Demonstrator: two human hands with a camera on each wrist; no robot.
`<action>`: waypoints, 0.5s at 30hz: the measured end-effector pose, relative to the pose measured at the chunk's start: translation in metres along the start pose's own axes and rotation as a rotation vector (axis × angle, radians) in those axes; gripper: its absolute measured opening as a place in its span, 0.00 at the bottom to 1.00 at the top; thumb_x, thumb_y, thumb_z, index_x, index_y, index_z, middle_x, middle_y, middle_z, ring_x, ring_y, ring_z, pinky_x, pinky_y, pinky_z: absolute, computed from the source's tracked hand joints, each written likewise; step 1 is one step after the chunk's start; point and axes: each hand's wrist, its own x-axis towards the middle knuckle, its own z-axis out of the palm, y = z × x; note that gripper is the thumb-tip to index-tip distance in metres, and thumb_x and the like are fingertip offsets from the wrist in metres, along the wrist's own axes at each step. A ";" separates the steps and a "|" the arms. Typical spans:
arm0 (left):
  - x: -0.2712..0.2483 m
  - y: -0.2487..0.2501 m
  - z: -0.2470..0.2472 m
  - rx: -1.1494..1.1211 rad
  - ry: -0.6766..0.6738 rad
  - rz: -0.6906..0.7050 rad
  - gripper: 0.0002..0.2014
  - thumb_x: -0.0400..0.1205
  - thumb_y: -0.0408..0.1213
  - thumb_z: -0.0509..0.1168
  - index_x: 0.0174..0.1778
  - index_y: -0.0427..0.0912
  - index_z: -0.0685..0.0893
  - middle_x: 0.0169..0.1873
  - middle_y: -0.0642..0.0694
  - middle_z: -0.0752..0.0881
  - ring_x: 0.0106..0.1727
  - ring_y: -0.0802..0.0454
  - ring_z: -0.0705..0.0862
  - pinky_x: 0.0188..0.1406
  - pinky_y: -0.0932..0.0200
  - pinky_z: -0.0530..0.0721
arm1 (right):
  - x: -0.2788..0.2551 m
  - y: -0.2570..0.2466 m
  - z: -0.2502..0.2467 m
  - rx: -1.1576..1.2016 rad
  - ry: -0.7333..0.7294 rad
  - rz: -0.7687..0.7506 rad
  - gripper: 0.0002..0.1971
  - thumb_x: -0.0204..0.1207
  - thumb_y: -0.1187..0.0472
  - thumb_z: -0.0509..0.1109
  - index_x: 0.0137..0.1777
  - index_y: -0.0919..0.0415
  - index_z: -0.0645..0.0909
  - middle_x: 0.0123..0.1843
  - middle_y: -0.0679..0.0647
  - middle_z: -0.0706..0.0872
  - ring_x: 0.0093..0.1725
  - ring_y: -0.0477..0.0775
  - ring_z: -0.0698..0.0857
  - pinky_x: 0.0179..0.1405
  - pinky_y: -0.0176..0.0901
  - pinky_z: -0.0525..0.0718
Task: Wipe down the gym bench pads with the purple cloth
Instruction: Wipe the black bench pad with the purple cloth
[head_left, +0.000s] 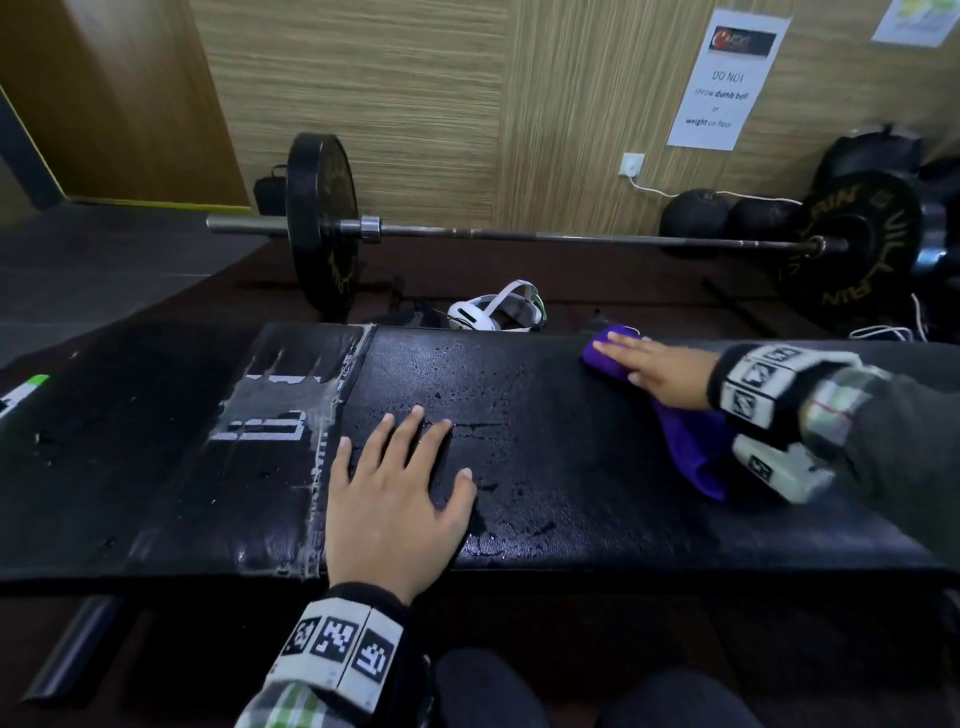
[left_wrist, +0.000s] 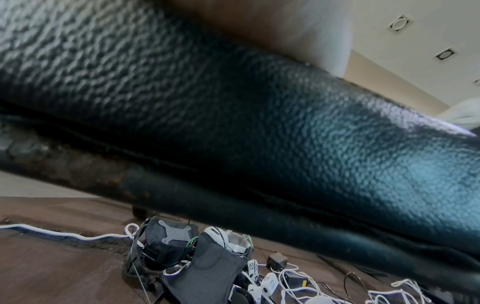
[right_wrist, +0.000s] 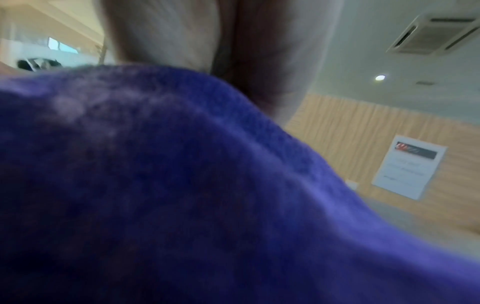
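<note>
Long bench pad (head_left: 597, 467): we see black grained vinyl running from the seam to the bench's right end; we judge it firm, smooth, and slick where the droplets sit near its middle. No grip is needed; we wipe it in place.
Short bench pad (head_left: 171, 452): left of the seam, with a worn white logo and cracked, peeling edging along the seam; we judge this trim fragile, so we use light pressure there.
Purple cloth (head_left: 685, 441): bunched on the long pad, from its far edge toward the right end; we judge it soft, light and limp, best driven under a flat palm rather than pinched.
Right hand (head_left: 662, 371): fingers straight and together, pressing flat on the cloth at the far edge.
Left hand (head_left: 395, 493): fingers spread, palm flat on the long pad beside the seam at the near edge; holds nothing.
</note>
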 end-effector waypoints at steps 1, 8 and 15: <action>0.000 0.000 0.000 -0.001 0.001 0.000 0.29 0.79 0.62 0.50 0.73 0.60 0.79 0.76 0.54 0.77 0.79 0.50 0.72 0.80 0.39 0.63 | 0.019 0.000 -0.003 -0.018 0.015 0.049 0.31 0.85 0.66 0.53 0.82 0.54 0.41 0.84 0.54 0.45 0.83 0.54 0.50 0.76 0.37 0.48; -0.002 -0.001 0.000 0.000 0.009 0.002 0.28 0.78 0.62 0.52 0.72 0.60 0.79 0.76 0.56 0.77 0.79 0.51 0.73 0.79 0.41 0.62 | 0.090 -0.076 -0.013 -0.140 0.023 -0.108 0.31 0.83 0.66 0.55 0.83 0.56 0.47 0.84 0.56 0.53 0.81 0.56 0.56 0.74 0.40 0.54; -0.002 -0.001 0.000 -0.012 0.028 0.009 0.28 0.78 0.61 0.54 0.72 0.58 0.80 0.75 0.55 0.78 0.78 0.51 0.73 0.78 0.40 0.62 | 0.023 -0.042 0.001 -0.018 -0.089 -0.478 0.31 0.82 0.73 0.54 0.79 0.53 0.46 0.78 0.41 0.44 0.77 0.42 0.41 0.65 0.16 0.29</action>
